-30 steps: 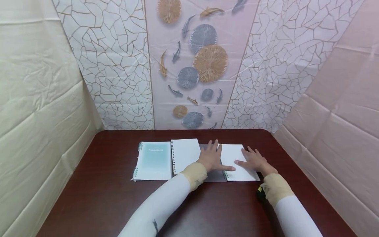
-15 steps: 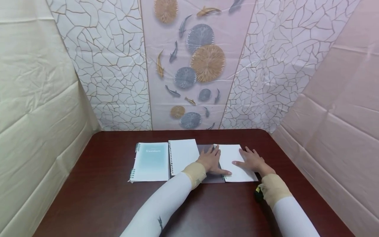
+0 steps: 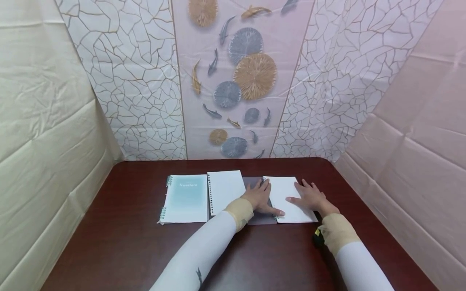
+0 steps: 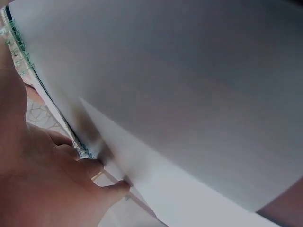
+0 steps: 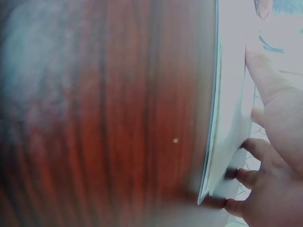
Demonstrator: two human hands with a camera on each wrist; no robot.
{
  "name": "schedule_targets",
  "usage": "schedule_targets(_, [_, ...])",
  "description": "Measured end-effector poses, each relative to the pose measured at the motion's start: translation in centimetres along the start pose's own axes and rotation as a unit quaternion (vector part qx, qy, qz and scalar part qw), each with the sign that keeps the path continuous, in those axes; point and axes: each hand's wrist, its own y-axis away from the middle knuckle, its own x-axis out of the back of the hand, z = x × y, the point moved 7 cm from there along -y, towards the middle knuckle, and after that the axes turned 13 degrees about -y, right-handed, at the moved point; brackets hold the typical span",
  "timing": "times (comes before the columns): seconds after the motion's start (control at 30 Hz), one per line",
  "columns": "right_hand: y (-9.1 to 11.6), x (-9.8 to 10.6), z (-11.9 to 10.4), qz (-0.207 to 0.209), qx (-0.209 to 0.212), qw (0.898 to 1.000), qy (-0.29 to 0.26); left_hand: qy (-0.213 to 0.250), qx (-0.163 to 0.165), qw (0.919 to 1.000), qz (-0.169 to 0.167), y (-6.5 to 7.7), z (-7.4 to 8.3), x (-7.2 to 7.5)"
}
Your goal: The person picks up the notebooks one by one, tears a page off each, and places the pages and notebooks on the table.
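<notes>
Over the last second the left hand [image 3: 257,198] has drawn slightly toward the near side and the fan of its fingers has narrowed; its tips, out past the far edge a second ago, now lie about at the far left corner of the right-hand notebook [image 3: 281,190]. Between the last two looks almost nothing differs. That notebook lies flat on the right part of the tabletop [image 3: 127,250], white page up, green coils [image 4: 21,54] down its left side. Left hand: fingers extended and a little apart at the coiled edge, thumb stretched right over the near end of the coils onto the page. Right hand [image 3: 314,198], much as it was: fingers spread off the right edge, thumb on the paper; no pinch that I can make out. Notebook shows no clear shift against its neighbours: the teal-covered notebook [image 3: 187,204] at far left of the row, the white page with punched holes [image 3: 226,188] beside it, then a grey panel [image 3: 261,220] running under the left hand, owner uncertain. Small black object with a yellow mark [image 3: 317,239] near the right wrist, identity unclear. My reading: the two hands now frame the notebook from opposite sides, steadying it; whether they press hard, cannot tell.
</notes>
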Motion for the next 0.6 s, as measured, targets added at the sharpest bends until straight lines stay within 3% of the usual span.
schedule_targets(0.1, [0.0,-0.1,0.0,0.003,0.000,1.000,-0.003,0.006,0.002,1.0000,0.003,-0.4,-0.1,-0.5])
schedule_targets(0.27, [0.1,0.0,-0.6,0.016,0.018,1.000,-0.013,0.002,0.007,1.0000,0.003,0.7,0.1,0.6])
schedule_targets(0.43, [0.5,0.6,-2.2,0.035,0.057,0.995,-0.073,0.001,0.011,0.9999,0.001,1.0,0.2,0.9])
schedule_targets(0.6, [1.0,1.9,-4.0,0.059,0.063,0.986,-0.140,0.007,0.009,0.9999,0.001,1.1,0.1,0.9])
